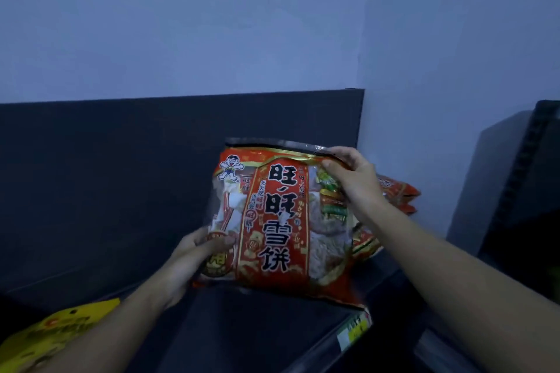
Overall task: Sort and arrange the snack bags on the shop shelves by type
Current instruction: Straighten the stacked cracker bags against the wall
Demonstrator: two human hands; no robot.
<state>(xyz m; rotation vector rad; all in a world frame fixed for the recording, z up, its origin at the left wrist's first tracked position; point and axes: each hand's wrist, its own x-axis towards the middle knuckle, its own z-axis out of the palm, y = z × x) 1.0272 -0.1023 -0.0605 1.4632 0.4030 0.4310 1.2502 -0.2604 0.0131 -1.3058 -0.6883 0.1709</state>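
Head view: I hold one red rice cracker bag (278, 221) upright over the dark shelf (257, 333).

My left hand (197, 254) grips the bag's lower left corner, thumb curled over the front, fingers hidden behind. My right hand (348, 172) pinches the sealed top edge at the right corner. The bag faces me, leaning a little to the left, its bottom edge close to the shelf's near rim; I cannot tell whether it touches. Just behind it on the right lies a stack of matching red bags (398, 191) against the wall corner. A yellow snack bag (60, 330) lies at the near left, under my left forearm. A yellow price label (354, 333) sits on the shelf's front edge, below the bag's right corner.
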